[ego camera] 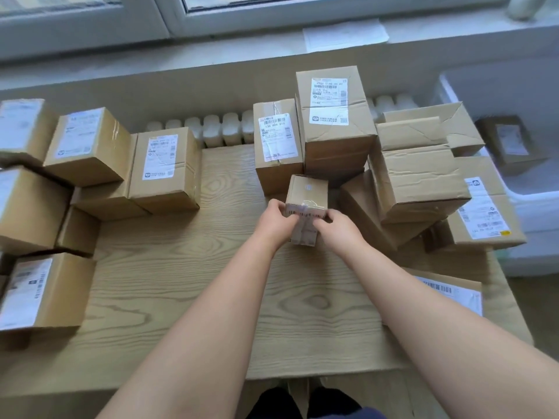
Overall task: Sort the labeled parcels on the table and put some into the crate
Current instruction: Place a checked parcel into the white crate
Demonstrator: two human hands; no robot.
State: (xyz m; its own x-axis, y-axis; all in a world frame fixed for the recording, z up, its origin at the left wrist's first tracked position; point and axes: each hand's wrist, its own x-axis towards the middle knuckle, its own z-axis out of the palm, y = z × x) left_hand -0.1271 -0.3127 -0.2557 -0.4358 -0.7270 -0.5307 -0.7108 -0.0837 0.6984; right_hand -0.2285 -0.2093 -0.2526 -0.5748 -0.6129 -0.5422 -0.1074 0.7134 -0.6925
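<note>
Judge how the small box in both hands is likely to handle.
Probably stiff: the small box has flat, uncreased cardboard faces. Likely light, as the left hand and right hand pinch it at one end. Glossy tape there may slip slightly.

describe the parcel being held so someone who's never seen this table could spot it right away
Find the wooden table, with cardboard boxes piled along its left, back and right. Just in front of the tallest stack, the left hand and right hand grip one small parcel. It is the narrowest box and the only one held.
</note>
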